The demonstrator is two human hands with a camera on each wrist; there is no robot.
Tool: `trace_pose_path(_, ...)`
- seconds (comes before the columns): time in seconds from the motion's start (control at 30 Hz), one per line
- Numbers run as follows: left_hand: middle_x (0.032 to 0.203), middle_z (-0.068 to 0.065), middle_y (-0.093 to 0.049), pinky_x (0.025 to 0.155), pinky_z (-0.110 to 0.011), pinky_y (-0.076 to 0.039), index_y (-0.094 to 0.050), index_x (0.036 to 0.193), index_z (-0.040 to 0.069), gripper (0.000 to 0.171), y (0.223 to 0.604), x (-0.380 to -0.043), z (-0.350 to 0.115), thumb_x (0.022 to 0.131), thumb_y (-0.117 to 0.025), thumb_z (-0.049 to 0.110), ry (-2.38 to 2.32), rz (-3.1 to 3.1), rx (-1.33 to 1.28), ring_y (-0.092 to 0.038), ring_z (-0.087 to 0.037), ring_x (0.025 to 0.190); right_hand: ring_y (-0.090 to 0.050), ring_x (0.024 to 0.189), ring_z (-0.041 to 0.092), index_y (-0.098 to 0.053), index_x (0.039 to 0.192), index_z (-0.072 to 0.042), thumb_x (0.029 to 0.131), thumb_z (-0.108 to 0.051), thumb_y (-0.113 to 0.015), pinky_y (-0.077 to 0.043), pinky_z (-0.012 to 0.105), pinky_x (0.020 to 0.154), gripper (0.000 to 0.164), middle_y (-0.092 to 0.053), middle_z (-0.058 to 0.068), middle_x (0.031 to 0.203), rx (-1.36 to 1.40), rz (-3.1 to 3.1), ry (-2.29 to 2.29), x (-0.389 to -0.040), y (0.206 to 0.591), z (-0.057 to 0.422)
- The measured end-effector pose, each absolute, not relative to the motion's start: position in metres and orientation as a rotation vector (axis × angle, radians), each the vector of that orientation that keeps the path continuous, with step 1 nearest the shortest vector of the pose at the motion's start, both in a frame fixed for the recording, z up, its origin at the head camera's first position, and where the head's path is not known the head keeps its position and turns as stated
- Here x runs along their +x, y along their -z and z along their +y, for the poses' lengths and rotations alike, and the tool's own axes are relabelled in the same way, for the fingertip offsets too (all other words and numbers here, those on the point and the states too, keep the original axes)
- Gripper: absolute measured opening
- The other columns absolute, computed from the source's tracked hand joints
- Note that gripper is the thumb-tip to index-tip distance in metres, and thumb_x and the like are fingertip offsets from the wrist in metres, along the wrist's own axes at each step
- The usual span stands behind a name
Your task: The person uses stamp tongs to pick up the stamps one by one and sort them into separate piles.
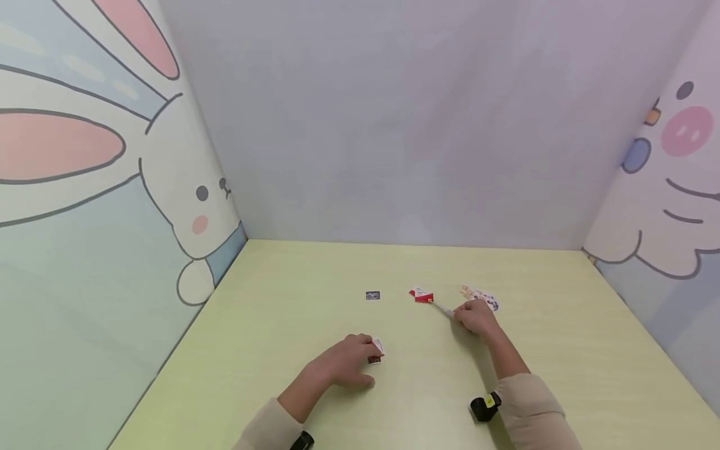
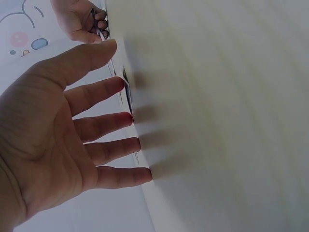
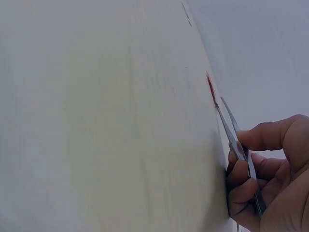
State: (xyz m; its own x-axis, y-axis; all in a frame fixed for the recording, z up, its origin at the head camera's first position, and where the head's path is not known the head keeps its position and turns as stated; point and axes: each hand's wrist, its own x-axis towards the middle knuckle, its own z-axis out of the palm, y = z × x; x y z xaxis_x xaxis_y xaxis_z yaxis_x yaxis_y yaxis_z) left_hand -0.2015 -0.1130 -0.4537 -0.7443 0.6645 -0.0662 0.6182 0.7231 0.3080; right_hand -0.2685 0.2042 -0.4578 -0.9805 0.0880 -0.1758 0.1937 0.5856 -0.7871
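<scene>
My right hand (image 1: 477, 317) grips a pair of metal tweezers (image 3: 233, 137), whose two tips stand apart in the right wrist view. One tip reaches the edge of a small red-and-white paper piece (image 1: 424, 298) on the table; whether it touches cannot be told. On the near side, my left hand (image 1: 345, 362) rests its fingertips on the table and on a small picture card (image 1: 375, 360) with a white piece (image 1: 379, 345) beside it. Those left fingers are spread and nearly straight, as the left wrist view shows.
A small dark picture card (image 1: 373, 295) lies flat left of the red piece. Beyond the right hand is a patterned paper piece (image 1: 486, 299), partly covered by that hand. The pale yellow table (image 1: 281, 294) meets a grey back wall (image 1: 394, 156) and cartoon-printed side walls.
</scene>
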Motion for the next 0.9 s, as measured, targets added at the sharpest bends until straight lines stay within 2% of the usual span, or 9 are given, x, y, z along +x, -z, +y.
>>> trace_pose_path(0.3,0.124,-0.002,-0.053,0.091,-0.031,-0.041,-0.065,0.117,0.019,0.043,0.452,-0.201,-0.113,0.077,-0.074,0.031,-0.412,2.745,1.006,-0.051,-0.018,0.108,-0.045,0.053,0.013,-0.065,0.078,0.004,0.080,-0.007,-0.057,-0.038,0.026,0.050,0.013,-0.053,0.002,0.059,0.227,2.762,1.287,-0.257,0.458,0.206)
trace_pose_path(0.5,0.130,-0.006,-0.050,0.095,-0.034,-0.039,-0.064,0.119,0.018,0.045,0.449,-0.200,-0.113,0.077,-0.074,0.031,-0.433,2.734,0.955,-0.048,-0.020,0.116,-0.046,0.057,0.015,-0.065,0.078,0.004,0.081,-0.008,-0.057,-0.038,0.028,0.051,0.014,-0.053,0.003,0.064,0.201,2.788,1.282,-0.248,0.454,0.205)
trace_pose_path(0.9,0.120,-0.001,-0.054,0.090,-0.028,-0.041,-0.065,0.116,0.016,0.043,0.451,-0.202,-0.115,0.076,-0.074,0.030,-0.407,2.763,1.018,-0.050,-0.015,0.106,-0.046,0.061,0.018,-0.065,0.087,0.006,0.084,-0.007,-0.058,-0.038,0.030,0.053,0.015,-0.055,0.004,0.071,0.188,2.735,1.388,-0.229,0.447,0.203)
